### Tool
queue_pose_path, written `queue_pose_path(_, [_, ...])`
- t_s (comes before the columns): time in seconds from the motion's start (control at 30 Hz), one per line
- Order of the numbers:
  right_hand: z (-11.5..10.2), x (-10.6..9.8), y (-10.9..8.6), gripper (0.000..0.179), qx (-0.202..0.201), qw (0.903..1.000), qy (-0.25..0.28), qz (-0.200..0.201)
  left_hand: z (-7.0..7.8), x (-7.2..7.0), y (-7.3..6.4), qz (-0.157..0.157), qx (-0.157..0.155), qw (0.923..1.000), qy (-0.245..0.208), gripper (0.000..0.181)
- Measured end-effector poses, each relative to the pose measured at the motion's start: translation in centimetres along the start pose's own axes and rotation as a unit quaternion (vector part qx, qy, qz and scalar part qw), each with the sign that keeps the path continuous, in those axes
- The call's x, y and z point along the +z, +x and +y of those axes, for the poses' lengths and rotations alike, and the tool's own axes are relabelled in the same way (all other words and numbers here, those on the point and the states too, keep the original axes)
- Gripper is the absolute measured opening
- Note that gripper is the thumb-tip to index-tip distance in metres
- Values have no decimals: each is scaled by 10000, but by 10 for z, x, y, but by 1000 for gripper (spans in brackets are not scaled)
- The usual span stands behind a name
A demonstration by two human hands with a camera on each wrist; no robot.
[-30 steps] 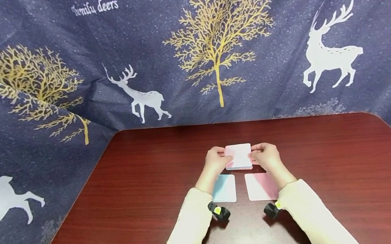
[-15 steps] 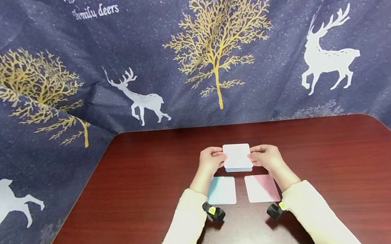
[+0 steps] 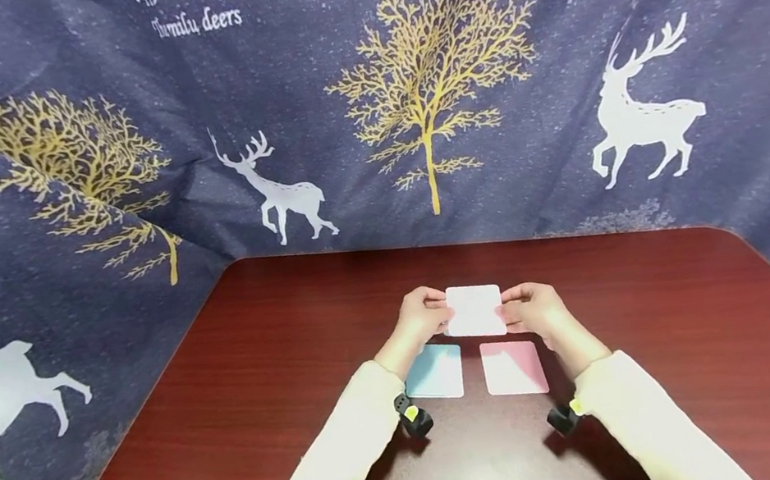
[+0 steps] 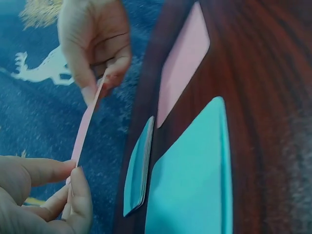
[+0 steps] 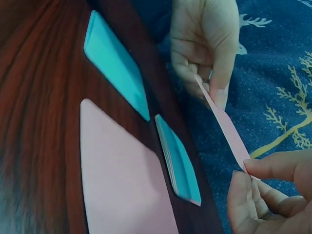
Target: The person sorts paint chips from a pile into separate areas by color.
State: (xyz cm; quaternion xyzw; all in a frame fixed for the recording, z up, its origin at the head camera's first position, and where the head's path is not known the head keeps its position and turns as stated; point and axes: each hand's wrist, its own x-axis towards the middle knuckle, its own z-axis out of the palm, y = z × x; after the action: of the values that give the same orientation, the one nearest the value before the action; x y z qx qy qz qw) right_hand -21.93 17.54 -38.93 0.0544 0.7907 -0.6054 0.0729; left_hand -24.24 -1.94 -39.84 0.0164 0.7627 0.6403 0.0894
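A held pink card [image 3: 474, 311] is hanging between two hands, clear of the tabletop [image 3: 667, 330]. Its nine o'clock edge is sitting in the fingers of the left hand [image 3: 421, 319], which are pinching it against the thumb; its three o'clock edge is sitting in the fingers of the right hand [image 3: 536, 310], which are pinching too. In the head view its broad face is tilting toward the camera, looking almost white, with the slightly longer axis running from nine to three. The left wrist view is showing it nearly edge-on, a strip running from just past twelve to just past six; in the right wrist view that strip is slanting from eleven to five.

A stack [image 4: 140, 168] with a blue top is lying apart from it, at four o'clock in the left wrist view and eight in the right. In the head view, a blue card [image 3: 434, 371] is lying between seven and eight, a loose pink card [image 3: 514, 367] at five. Dark blue fabric [image 3: 299, 62] is hanging at twelve.
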Motion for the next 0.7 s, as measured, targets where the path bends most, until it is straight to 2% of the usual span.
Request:
queue_pose_path(0.2, [0, -8, -6, 30, 116, 9995, -220, -185, 3, 4, -5, -328, -162, 9993, -62, 30])
queue_pose_path(0.37, [5, -10, -13, 25, 177, 9983, -476, -282, -2, 7, -10, -621, -391, 9973, 1, 31])
queue_pose_path(0.57, [16, -11, -23, 21, 199, 9967, -772, -176, -10, 14, -15, -817, -421, 9957, 74, 28])
queue_pose_path(0.7, [19, -15, -29, 21, 177, 9951, -964, -117, -11, 21, -21, -900, -463, 9947, 163, 28])
